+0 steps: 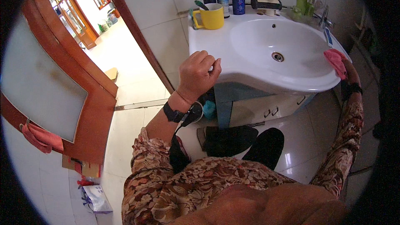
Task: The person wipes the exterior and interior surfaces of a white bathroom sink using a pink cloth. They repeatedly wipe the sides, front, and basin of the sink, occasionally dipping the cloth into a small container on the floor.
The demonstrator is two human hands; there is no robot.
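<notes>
My right hand [350, 72] grips a pink cloth [335, 61] against the right rim of a white ceramic washbasin [256, 43]. Part of that hand is hidden behind the cloth. At the basin's left front edge, my left hand [200, 72] is curled into a fist, with no object visible in it. A dark band with a small device [176, 114] is strapped round the left wrist. The basin's drain [277, 57] is uncovered, and no water shows in the bowl. A blue-and-white tube [328, 37] lies on the right rim, just beyond the cloth.
A yellow mug [212, 17] stands on the basin's left ledge, near pump and blue bottles [238, 1]. Behind the bowl rises a faucet [268, 3]; green bottles [301, 1] are right of it. Below is a cabinet [265, 109]. A wooden door [97, 125] stands open at left.
</notes>
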